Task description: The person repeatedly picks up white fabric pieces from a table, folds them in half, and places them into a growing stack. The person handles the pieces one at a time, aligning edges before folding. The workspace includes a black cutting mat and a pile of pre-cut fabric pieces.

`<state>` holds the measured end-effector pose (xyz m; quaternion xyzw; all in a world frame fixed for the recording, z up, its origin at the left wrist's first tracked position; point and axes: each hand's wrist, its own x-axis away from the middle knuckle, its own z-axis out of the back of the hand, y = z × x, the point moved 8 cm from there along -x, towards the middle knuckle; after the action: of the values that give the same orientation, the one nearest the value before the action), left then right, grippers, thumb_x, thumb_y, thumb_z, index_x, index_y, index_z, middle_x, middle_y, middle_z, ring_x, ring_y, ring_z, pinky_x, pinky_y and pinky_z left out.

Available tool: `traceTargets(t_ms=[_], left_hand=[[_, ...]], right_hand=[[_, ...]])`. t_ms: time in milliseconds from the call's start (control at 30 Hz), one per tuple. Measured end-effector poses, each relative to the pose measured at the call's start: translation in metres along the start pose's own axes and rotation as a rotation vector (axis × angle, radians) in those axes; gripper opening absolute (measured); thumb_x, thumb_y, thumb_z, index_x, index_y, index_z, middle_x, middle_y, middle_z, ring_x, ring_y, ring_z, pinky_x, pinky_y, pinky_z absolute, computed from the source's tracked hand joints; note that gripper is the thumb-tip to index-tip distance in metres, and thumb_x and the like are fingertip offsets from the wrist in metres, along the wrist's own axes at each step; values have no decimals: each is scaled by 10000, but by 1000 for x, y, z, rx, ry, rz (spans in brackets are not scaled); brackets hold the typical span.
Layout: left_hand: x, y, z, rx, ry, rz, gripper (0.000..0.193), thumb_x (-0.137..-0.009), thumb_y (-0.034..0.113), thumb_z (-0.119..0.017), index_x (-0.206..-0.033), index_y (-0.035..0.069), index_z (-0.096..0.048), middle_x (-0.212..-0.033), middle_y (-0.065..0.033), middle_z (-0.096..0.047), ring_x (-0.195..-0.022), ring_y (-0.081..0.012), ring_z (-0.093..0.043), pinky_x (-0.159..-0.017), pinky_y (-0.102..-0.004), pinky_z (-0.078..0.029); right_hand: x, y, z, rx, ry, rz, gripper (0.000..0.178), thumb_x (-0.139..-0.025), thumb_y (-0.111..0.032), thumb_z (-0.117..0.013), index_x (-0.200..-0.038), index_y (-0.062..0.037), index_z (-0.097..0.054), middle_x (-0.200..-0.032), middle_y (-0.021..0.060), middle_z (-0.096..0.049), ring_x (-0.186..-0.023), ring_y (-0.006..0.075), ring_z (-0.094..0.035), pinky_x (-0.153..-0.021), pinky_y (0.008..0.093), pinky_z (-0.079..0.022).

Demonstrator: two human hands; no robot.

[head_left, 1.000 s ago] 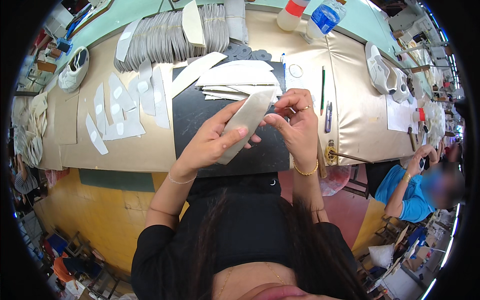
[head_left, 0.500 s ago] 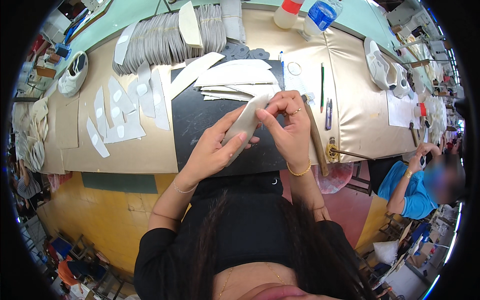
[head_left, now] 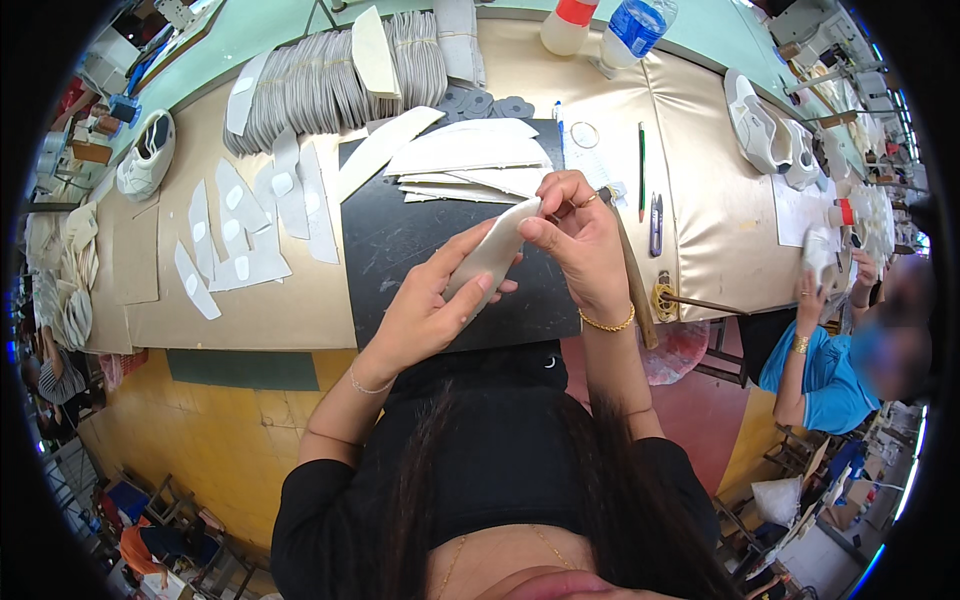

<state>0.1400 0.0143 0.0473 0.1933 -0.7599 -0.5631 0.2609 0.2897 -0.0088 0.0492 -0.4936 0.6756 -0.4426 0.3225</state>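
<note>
A curved, light grey shoe upper piece [head_left: 487, 256] is held up over a black mat [head_left: 385, 265]. My left hand [head_left: 440, 295] is closed round its lower part, thumb on the near face and fingers behind. With thumb and forefinger, my right hand [head_left: 575, 235] pinches the upper right tip. Just beyond my hands, several off-white curved pieces [head_left: 465, 150] lie stacked on the mat. Another long curved piece [head_left: 385, 150] rests left of that stack.
At the back stands a long row of grey pieces [head_left: 320, 80], with dark grey discs [head_left: 485, 103] beside it. Cut grey pieces [head_left: 240, 220] lie left. To the right are a hammer [head_left: 630, 265], a pencil [head_left: 641, 170], thread snips [head_left: 656, 225] and white shoes [head_left: 755, 120]. A co-worker [head_left: 825, 370] sits at right.
My right thumb and fingers have shifted slightly up and right to the tip of the piece. My left hand keeps its hold. At right, the co-worker has raised a white shoe.
</note>
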Motion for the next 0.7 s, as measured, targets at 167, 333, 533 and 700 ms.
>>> traceTargets(t_ms=[167,333,533,700], left_hand=[[0,-2,-2,-20,-23,-16,510,-989,65,-511,-1470,30,-347,-1258,-195,-591,-1063,-244,-657,-894,-333,-536],[1,-1,-1,100,30,11,574,-968,7,-498,-1504,53,-297,-1278,-165,-582,-1075,-212,-643,-904,-328,-521],[-2,1,6,-130,44,-213,600,-898,-93,-476,-1465,31,-321,-1358,-161,-490,-1205,-205,-546,-997,-314,-454],[1,-15,10,105,-8,22,575,-854,-79,-501,-1408,0,-367,-1382,-185,-483,-1214,-227,-549,-1023,-323,-442]], right_hand=[[4,-9,2,195,44,92,224,-786,-16,-788,-852,-72,-582,-1045,19,-469,-922,99,-491,-846,245,-422],[24,-26,-11,580,92,372,192,-778,6,-777,-819,-59,-601,-1043,56,-570,-917,150,-563,-807,294,-473],[39,-30,-49,847,-141,563,179,-719,-2,-802,-782,-45,-639,-956,92,-719,-1040,304,-650,-869,374,-519],[54,-26,-45,814,-151,546,123,-763,-44,-787,-781,-76,-670,-886,11,-723,-1087,244,-655,-1012,465,-430]])
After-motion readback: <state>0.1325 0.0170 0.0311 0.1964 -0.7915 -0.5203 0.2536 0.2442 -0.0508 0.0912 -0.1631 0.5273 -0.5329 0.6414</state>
